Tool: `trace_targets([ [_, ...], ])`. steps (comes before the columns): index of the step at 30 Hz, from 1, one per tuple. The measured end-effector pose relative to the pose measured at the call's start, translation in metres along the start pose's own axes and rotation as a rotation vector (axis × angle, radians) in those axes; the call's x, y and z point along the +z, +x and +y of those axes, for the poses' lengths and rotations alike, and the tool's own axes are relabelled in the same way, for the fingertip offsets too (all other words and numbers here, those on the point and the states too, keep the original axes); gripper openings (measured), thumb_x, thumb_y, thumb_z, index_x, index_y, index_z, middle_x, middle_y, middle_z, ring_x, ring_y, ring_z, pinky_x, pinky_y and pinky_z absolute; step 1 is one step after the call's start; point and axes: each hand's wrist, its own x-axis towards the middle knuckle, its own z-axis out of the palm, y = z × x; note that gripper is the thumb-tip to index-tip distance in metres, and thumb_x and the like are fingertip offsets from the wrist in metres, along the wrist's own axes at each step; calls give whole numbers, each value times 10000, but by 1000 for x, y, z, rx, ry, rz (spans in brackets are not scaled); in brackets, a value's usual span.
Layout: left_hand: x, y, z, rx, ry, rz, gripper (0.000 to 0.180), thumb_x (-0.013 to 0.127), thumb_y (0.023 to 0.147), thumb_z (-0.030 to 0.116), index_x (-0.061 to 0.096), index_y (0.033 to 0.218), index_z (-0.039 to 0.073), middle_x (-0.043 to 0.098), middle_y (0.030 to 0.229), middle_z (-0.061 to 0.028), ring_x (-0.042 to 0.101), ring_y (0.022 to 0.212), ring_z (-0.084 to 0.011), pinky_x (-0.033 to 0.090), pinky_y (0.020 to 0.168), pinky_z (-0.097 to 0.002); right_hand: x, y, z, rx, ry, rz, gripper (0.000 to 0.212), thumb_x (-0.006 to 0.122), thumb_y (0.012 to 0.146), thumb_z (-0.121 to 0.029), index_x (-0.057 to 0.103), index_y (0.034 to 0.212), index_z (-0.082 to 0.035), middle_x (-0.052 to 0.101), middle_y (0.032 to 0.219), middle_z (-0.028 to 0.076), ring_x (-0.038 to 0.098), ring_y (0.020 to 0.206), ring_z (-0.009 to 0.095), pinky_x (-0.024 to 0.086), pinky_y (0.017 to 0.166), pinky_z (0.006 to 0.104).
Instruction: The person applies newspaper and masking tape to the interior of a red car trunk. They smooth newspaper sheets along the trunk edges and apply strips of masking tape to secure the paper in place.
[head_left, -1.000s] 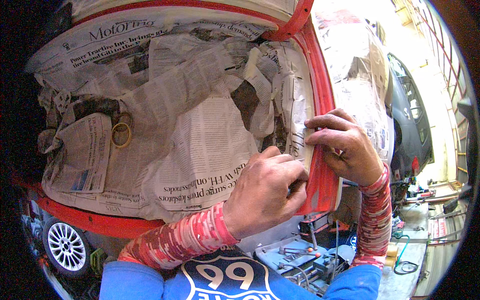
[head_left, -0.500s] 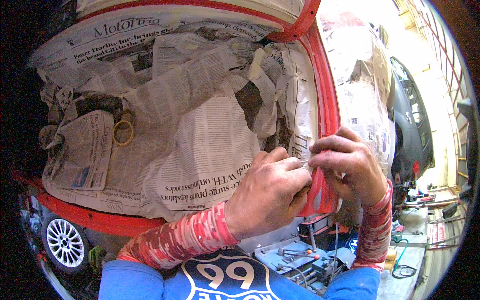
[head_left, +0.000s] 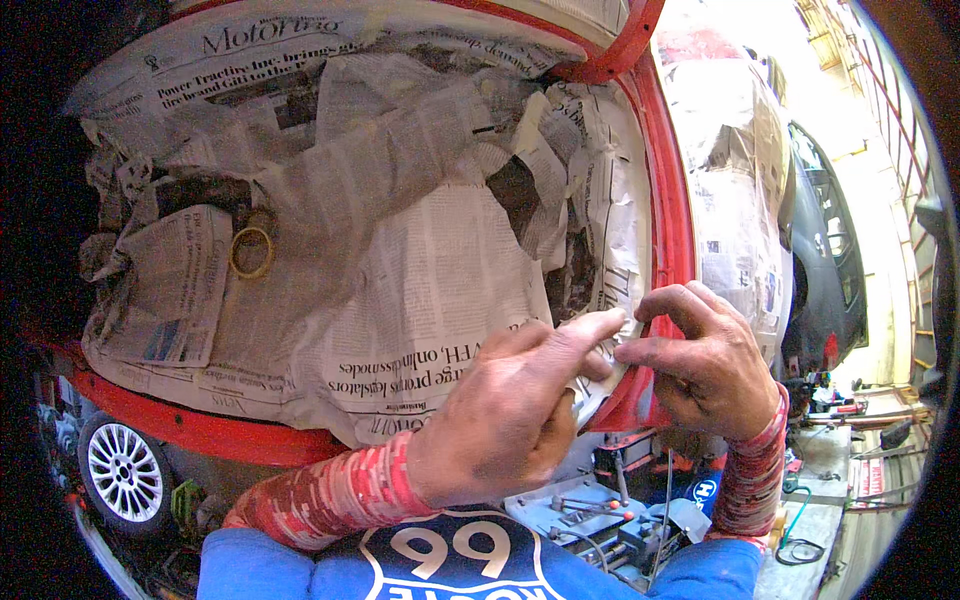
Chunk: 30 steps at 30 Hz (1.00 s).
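Observation:
Newspaper sheets (head_left: 430, 270) line the open compartment of a red car body. At its lower right corner, my left hand (head_left: 500, 410) has its fingers bent at the newspaper's edge, the forefinger stretched along it. My right hand (head_left: 715, 365) is curled just to the right, over the red painted rim (head_left: 680, 220). Its thumb and forefinger come close together at the paper's border, and whatever lies between them is too small to make out. Both fingertips of that hand sit close to my left fingers. A thin yellowish ring, like a tape roll (head_left: 251, 252), lies on the paper at left.
Right of the rim, more paper-covered surface (head_left: 735, 210) stands beside a dark grey car (head_left: 825, 240). A silver wheel (head_left: 125, 472) is at lower left. Below my hands is a blue-grey tool tray (head_left: 570, 510) with tools. A bench (head_left: 815, 510) with cords stands at lower right.
My left hand has moved down and left, its forefinger now more stretched. My right hand has shifted slightly down, with thumb and forefinger a little farther apart. The view has tilted slightly.

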Motion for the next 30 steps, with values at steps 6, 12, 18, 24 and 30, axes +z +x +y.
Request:
trace_targets([
  [6,-20,-22,11,23,291,-160,418,857,839,203,729,1219,84,694,1071,-115,672,966,-317,524,851,-439,5,-3,-6,18,25,-1,392,723,674,-79,758,1061,-128,671,1144,111,622,923,330,561,796,439],
  [12,-6,-35,7,41,310,-181,351,801,878,182,727,1199,61,684,1083,-102,653,1048,-306,504,880,-458,4,-7,-15,12,49,-36,466,742,663,-112,772,1124,-177,653,1207,135,626,914,332,566,797,440],
  [18,1,-42,4,140,435,-197,407,716,849,161,725,1239,46,682,1106,-98,650,1071,-288,511,871,-452,6,-9,-17,-39,65,-63,461,803,693,-177,781,1152,-215,651,1219,123,621,890,311,563,783,422],
  [24,0,-44,6,246,556,-220,595,759,747,139,711,1333,47,631,1113,-60,629,1028,-250,495,929,-439,0,-12,-27,-13,61,-72,411,834,762,-226,774,1169,-206,678,1170,84,612,878,291,552,765,402],
  [30,5,-44,22,158,564,-230,619,821,816,331,690,1330,12,621,1167,-85,610,1120,-277,462,985,-484,-4,-8,-30,-14,45,-82,386,832,784,-242,773,1160,-182,694,1157,88,619,903,302,553,790,414],
])
